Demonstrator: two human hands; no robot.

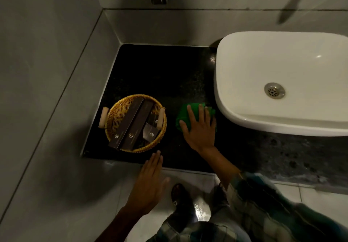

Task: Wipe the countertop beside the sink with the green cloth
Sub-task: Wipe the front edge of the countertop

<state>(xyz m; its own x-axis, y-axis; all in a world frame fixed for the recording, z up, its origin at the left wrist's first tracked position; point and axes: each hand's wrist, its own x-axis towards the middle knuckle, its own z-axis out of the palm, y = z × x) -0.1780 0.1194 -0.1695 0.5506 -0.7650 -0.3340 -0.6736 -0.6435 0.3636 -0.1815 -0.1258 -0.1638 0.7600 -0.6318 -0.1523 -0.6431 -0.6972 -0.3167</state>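
Two hands | right hand (pixel 200 128) spread flat, pressing green cloth (pixel 183 116) onto tabletop (pixel 165 75) beside sink (pixel 244 53) for wiping | left hand (pixel 150 181) open, empty, near basket (pixel 162 138)

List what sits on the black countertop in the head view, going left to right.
wicker basket holding dark boxes → green cloth under the right hand → white sink

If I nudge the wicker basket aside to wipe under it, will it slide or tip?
The wicker basket probably slides easily: it looks light and low on the polished black countertop. Tipping seems unlikely, but the long dark boxes overhang its rim and might shift.
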